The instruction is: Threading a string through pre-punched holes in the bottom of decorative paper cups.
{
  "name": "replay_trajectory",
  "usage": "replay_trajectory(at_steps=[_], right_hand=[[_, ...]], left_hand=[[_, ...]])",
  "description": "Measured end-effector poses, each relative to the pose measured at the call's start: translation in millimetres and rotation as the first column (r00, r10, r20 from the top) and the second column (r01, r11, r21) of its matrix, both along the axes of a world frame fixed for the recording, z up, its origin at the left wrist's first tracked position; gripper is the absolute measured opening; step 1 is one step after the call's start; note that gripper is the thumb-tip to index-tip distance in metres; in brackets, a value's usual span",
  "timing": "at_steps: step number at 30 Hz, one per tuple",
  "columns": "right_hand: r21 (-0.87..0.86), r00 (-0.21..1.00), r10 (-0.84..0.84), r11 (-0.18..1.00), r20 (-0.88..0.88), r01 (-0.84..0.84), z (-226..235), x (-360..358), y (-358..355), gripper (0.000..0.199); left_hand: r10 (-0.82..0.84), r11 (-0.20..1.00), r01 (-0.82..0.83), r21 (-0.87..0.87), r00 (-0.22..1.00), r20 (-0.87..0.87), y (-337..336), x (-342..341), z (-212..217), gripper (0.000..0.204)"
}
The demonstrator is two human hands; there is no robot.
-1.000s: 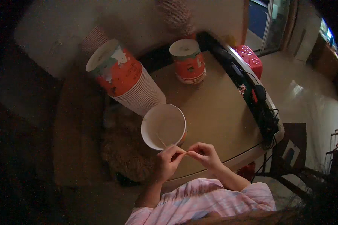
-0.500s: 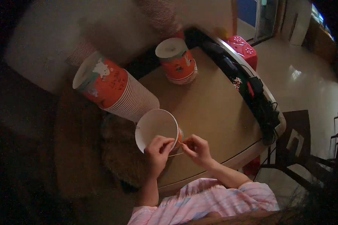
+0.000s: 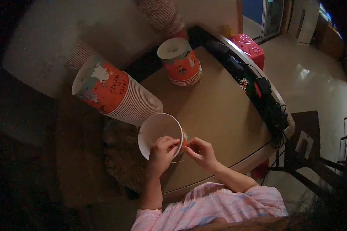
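A round paper bucket (image 3: 154,129) with a white inside and an orange printed outside lies tilted at the table's near edge, its mouth facing left. My left hand (image 3: 162,154) is closed on its rim, fingers inside the mouth. At the outer wall just right of the rim, my right hand (image 3: 200,154) pinches the end of a thin pale cord. More of this cord (image 3: 177,162) curves below the bucket between my hands. What the left fingertips do inside is partly hidden. Behind the bucket, a long stack of nested orange buckets (image 3: 115,88) leans left.
A shorter stack of buckets (image 3: 179,63) stands upside down at the table's (image 3: 216,115) back. Black cables and adapters (image 3: 264,86) line its right edge. Beyond are a red stool (image 3: 250,50) and a dark chair (image 3: 304,134). A brown furry thing (image 3: 123,158) lies at the left.
My left hand has shifted slightly up along the bucket's rim. The right hand keeps its pinch at nearly the same spot. The view has moved a little.
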State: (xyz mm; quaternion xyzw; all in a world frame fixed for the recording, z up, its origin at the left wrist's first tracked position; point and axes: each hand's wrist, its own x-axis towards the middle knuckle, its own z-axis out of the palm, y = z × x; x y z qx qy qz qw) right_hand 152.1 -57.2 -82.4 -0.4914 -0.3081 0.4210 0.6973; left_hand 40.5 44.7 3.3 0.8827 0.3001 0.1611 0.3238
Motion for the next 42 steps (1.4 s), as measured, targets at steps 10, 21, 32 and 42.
replay_trajectory(at_steps=[10, 21, 32, 42], right_hand=[[-0.007, 1.000, 0.002, 1.000, 0.020, -0.002, -3, 1, 4, 0.012], [0.024, 0.711, -0.011, 1.000, 0.703, -0.008, 50, 14, 15, 0.018], [0.033, 0.492, 0.037, 0.991, 0.870, -0.133, 66, 25, 30, 0.005], [-0.100, 0.645, 0.186, 0.981, 0.741, -0.167, 45, 29, 30, 0.003]], left_hand=[[-0.012, 0.999, 0.012, 0.037, 1.000, -0.019, 1, 3, -3, 0.010], [0.005, 0.991, -0.039, 0.124, 0.965, 0.260, -15, -17, 19, 0.014], [-0.076, 0.985, 0.056, 0.162, 0.990, 0.121, -13, -60, 2, 0.012], [0.258, 0.848, -0.440, 0.295, 0.829, 0.496, -3, -44, -23, 0.021]])
